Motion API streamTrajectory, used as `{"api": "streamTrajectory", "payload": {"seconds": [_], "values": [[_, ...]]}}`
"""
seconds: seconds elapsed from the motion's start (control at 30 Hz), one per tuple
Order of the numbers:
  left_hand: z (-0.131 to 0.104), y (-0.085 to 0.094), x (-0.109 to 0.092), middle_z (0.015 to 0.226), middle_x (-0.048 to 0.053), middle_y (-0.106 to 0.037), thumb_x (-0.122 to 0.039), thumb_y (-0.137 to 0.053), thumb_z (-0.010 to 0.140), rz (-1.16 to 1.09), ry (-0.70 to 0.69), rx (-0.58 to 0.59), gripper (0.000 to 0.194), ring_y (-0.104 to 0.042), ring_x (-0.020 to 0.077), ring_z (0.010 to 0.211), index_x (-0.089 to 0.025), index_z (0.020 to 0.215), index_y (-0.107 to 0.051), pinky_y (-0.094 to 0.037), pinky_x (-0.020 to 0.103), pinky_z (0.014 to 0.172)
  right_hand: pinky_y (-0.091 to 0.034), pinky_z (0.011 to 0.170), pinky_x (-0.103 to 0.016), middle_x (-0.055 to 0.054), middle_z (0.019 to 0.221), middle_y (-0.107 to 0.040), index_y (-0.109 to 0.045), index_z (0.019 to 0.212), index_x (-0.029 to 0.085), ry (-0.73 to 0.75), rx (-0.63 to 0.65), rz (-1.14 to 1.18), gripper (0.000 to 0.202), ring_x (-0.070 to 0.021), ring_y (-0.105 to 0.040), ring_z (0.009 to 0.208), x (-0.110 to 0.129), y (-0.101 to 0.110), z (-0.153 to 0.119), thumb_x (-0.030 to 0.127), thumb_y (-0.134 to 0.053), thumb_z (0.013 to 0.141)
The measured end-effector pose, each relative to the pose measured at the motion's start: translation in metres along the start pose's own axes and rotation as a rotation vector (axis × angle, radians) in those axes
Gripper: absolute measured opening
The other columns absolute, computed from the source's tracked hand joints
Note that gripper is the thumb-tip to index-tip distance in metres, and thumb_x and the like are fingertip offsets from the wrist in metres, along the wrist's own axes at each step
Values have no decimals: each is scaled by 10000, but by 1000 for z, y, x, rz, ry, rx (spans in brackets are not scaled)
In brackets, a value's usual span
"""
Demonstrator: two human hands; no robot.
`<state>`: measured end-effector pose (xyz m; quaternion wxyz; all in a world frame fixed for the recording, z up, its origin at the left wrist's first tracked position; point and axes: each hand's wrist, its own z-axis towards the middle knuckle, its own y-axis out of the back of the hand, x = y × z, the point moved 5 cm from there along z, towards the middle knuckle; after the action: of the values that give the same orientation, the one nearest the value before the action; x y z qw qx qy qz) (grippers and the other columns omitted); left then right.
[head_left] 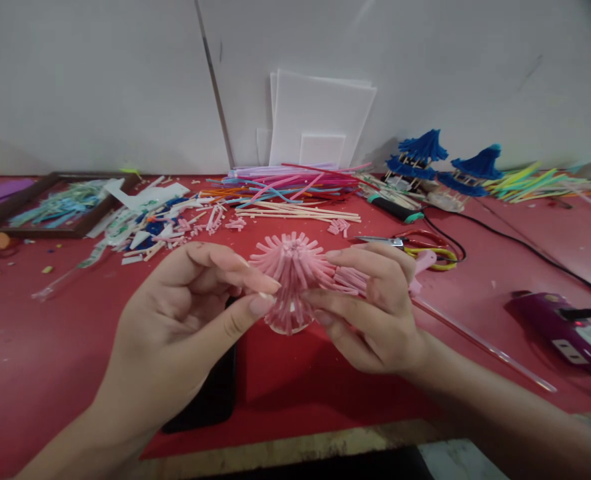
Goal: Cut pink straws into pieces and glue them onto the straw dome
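Between my hands is a pink cone of fuzzy pipe-cleaner strips (291,263), flaring out from a bunched top. A clear rounded edge shows at its bottom; what it belongs to I cannot make out. My left hand (185,320) pinches the cone's left side with thumb and forefinger. On the other side, the fingers of my right hand (370,307) are closed on the strips. More pink pipe-cleaner pieces (350,280) lie just behind my right fingers. Scissors with red and yellow handles (430,253) rest beyond that hand.
Coloured pipe cleaners (295,183) and wooden sticks (300,212) lie at the back. Scraps (160,227) and a brown frame (80,227) are left; blue-roofed models (420,153) stand back right. A purple device (565,333), clear rod (490,347) and dark flat object (210,393) lie nearer.
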<state>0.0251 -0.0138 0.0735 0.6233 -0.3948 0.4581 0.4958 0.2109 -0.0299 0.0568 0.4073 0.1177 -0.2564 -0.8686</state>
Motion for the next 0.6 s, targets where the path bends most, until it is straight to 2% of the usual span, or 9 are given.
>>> {"api": "streamTrajectory", "payload": {"seconds": [0.17,0.3,0.43,0.6], "values": [[2,0,-1,790,-77,-718,-70,-717,754,98,-65,-52,258,-689,49,732,-266,892,-623,-586,77,679,-443,934,-479,-97,1164,-557,-672,958,221,-14,6,-2,181,-241,-502,1066,0,1,0,160,-565,825],[3,-3,-5,753,-85,-710,-66,-710,744,160,-90,-47,263,-682,41,673,-258,885,-598,-583,71,669,-439,938,-472,-100,1157,-555,-673,932,215,-22,2,5,163,-237,-503,1071,0,1,0,146,-588,812],[1,-1,-6,743,-77,-699,-89,-717,736,263,-109,-96,243,-675,46,671,-244,871,-589,-568,66,644,-443,922,-486,-93,1151,-565,-668,931,227,-24,6,-11,155,-244,-512,1064,-1,1,-1,160,-587,816],[-1,0,-6,748,-69,-674,-128,-706,754,398,-154,-124,226,-657,74,675,-253,906,-594,-566,130,645,-445,929,-489,-96,1158,-558,-661,954,224,-26,-5,5,172,-242,-512,1067,-1,1,-1,156,-589,814]]}}
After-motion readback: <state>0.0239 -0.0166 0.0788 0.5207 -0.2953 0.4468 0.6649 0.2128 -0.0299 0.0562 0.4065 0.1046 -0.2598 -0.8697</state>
